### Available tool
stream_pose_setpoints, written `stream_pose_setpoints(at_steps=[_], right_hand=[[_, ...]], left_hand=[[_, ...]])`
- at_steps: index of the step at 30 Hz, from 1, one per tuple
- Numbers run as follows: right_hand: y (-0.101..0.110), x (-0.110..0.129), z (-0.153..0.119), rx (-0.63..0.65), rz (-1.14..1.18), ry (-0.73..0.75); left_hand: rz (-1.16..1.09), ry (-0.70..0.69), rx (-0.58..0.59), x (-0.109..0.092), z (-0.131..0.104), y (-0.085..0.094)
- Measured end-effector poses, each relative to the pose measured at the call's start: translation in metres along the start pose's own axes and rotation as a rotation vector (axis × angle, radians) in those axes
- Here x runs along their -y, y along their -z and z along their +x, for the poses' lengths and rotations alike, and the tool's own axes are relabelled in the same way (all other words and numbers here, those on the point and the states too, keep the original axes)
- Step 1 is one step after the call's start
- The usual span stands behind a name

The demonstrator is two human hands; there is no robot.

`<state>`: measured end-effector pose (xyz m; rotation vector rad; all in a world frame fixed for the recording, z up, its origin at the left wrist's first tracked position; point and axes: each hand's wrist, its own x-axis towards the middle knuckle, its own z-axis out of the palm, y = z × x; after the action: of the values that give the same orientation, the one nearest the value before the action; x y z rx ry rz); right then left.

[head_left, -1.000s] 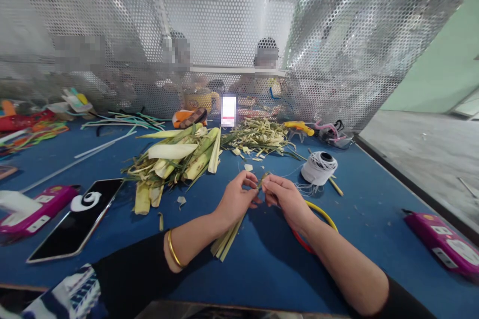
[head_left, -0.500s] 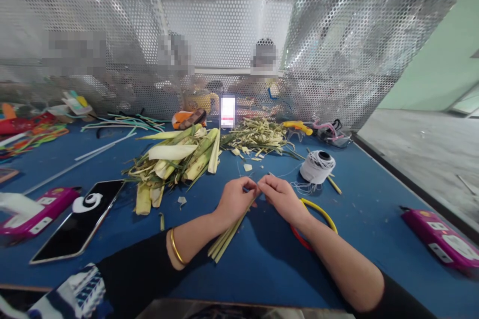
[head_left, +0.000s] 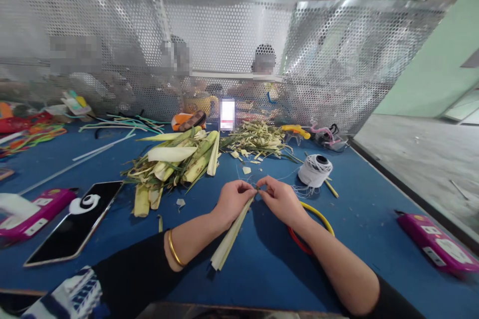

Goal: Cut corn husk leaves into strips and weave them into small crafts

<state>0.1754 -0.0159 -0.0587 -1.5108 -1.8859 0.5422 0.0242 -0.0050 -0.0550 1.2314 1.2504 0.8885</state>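
Note:
My left hand [head_left: 232, 204] is closed in a pinch around the upper end of a folded corn husk [head_left: 232, 239], whose pale, wider end slants down toward me above the table. Close beside it, my right hand [head_left: 279, 199] is also pinched, its thumb and fingertips at the husk's tip; whatever lies between them is too small to make out. A spool of white thread [head_left: 315, 172] stands beyond my right hand, with loose loops beside it and a fine strand running toward my hands. Under my right forearm lies a yellow and red ring [head_left: 318, 213].
A heap of corn husks [head_left: 172, 159] and a pile of shredded husk [head_left: 258, 138] lie on the blue table [head_left: 179, 284]. A tablet [head_left: 77, 224] and magenta devices [head_left: 436, 241] flank me. A perforated metal screen [head_left: 228, 25] stands behind, with people beyond it.
The husk in my left hand has turned, so its broad pale face now shows where several narrow edges showed before. My right fingers have shifted slightly at the tip.

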Motion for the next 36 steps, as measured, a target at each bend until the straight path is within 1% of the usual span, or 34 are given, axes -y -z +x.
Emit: stream_pose_setpoints(at_steps=[4,6,8,10,14,18,21,25,31,36], right_hand=[[-0.001,-0.005,0.002,0.044,-0.082,0.007],[-0.001,-0.005,0.002,0.07,-0.115,0.001],[-0.001,-0.004,0.003,0.086,-0.15,0.004],[0.0,-0.001,0.002,0.102,-0.185,0.009],[0.001,0.004,0.001,0.175,-0.216,-0.025],[0.002,0.005,-0.001,0.208,-0.224,-0.009],[0.004,0.005,-0.003,0.25,-0.193,0.046],[0.01,0.005,-0.003,0.306,-0.122,0.079],[0.022,0.005,0.0,0.24,0.052,0.119],[0.02,0.004,0.001,0.17,0.193,0.054]], left_hand=[[0.201,-0.174,-0.038,0.006,0.005,0.005],[0.227,-0.213,-0.048,0.008,0.007,0.005],[0.205,-0.225,-0.035,0.008,0.008,0.004],[0.162,-0.2,0.009,0.008,0.007,0.003],[0.056,-0.071,0.137,0.005,0.005,0.001],[-0.026,-0.015,0.191,0.001,0.006,0.003],[-0.012,0.001,0.241,-0.001,0.007,0.003],[0.084,-0.001,0.285,0.0,0.008,0.004],[0.123,0.031,0.302,-0.001,0.01,0.007],[0.123,0.057,0.286,-0.003,0.01,0.007]])
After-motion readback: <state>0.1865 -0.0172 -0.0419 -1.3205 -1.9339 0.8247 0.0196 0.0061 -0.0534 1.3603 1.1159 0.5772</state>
